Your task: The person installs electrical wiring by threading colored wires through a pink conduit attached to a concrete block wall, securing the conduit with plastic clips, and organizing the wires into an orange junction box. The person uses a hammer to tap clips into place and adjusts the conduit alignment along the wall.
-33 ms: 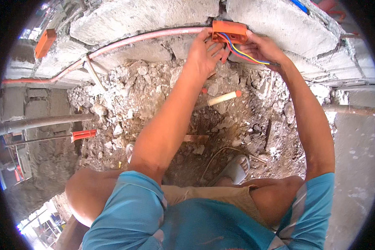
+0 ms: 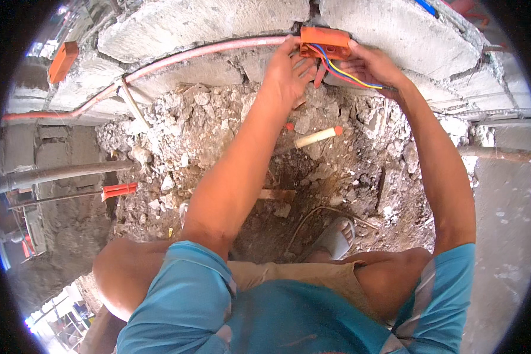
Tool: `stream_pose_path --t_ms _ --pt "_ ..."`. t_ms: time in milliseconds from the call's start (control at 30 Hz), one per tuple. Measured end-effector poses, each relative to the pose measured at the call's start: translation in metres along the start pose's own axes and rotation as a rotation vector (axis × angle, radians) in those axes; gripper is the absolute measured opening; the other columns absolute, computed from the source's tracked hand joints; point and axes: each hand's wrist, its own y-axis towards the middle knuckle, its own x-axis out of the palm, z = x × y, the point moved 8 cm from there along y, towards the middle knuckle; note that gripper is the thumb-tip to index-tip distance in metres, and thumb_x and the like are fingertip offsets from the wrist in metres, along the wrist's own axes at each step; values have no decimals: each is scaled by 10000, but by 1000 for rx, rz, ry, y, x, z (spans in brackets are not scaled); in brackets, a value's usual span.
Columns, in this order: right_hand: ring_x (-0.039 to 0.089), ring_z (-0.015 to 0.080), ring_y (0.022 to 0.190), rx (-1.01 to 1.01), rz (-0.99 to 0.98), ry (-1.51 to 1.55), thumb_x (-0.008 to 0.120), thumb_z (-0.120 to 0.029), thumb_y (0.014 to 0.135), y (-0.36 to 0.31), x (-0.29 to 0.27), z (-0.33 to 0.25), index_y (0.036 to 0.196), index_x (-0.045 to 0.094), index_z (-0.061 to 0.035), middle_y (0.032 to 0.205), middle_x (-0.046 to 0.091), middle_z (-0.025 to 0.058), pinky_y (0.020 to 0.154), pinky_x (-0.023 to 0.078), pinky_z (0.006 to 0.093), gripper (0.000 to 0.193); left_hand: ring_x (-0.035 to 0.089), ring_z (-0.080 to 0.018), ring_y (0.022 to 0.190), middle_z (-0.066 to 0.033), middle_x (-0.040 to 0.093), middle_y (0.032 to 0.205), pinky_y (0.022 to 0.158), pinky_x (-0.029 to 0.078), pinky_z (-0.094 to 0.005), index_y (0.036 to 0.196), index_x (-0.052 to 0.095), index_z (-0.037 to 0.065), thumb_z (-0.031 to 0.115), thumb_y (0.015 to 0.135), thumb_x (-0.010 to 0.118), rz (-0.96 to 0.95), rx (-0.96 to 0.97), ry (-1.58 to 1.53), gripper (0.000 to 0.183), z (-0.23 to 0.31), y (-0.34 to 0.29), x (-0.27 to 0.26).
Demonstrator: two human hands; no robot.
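An orange electrical box sits against the block wall, its open side toward me. Red, yellow and blue wires come out of it and curve down to the right. My left hand grips the box's left end, the thumb beside the conduit's end and the other fingers below. At the right end, my right hand holds the box with its thumb on the edge and its fingers curled underneath. The wires run past my right palm toward the wrist. A pinkish-orange conduit follows the wall and meets the box at the left.
Another orange box is set in the wall at far left. Rubble covers the ground between wall and feet. A pale tool handle with an orange tip lies there. A pipe and an orange-red piece jut in from the left.
The box and both hands have shifted up very slightly in the picture. My grip looks the same.
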Motion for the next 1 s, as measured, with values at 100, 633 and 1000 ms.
stream_pose_path --t_ms 100,633,1000 --pt "741 204 954 6 -12 29 632 -593 1032 -1 0 2 1295 644 55 1124 728 158 892 617 342 700 574 -291 1215 -124 593 1305 1021 490 -433 1315 621 120 370 1108 544 59 61 43 333 -2 0 -5" --pt "720 153 1050 24 -71 17 596 -572 1061 -7 9 -7 1390 599 35 1174 712 137 942 588 290 690 623 -255 1024 -127 626 1214 898 588 -347 1270 650 76 315 1077 649 113 137 19 307 3 7 -6" --pt "768 254 993 -4 -10 54 582 -512 1074 -8 8 -9 1334 621 91 1159 740 226 898 629 352 658 601 -180 939 -80 659 1115 834 505 -326 1216 676 14 226 1069 666 64 200 -128 259 5 6 3"
